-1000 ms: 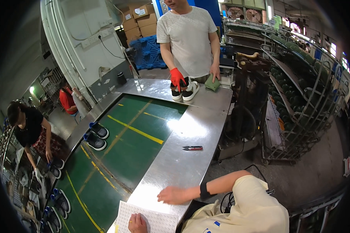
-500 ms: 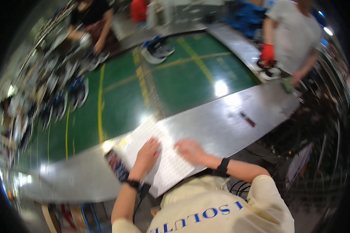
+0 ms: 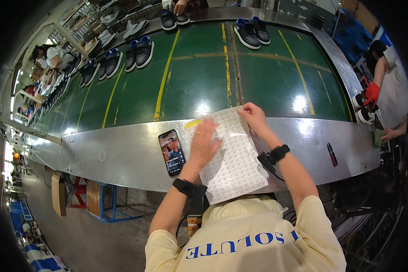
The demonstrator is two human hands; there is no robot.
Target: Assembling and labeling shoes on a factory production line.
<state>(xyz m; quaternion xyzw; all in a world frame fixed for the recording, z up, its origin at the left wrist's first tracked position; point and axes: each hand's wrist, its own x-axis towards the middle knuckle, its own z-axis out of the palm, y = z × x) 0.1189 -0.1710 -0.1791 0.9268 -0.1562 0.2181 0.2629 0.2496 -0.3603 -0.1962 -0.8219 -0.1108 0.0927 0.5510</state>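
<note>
A white sheet, covered in rows of small printed marks like a sheet of labels, lies partly on the metal ledge, its near end close to my body. A yellow patch shows at its far left corner. My left hand rests over the sheet's left side, fingers stretched out and slightly blurred. At the far right corner, my right hand has its thumb and finger closed on the sheet's edge. Just left of the sheet lies a phone with its screen lit.
Beyond the metal ledge runs a green conveyor belt carrying pairs of dark shoes. A small dark-and-red tool lies on the right. Past the belt's right end, a person's red-gloved hand holds shoes.
The view has swung left and steadied, so scene items appear farther right. My right hand has moved to the sheet's far right corner and closed on it; my left hand remains over the left side.
</note>
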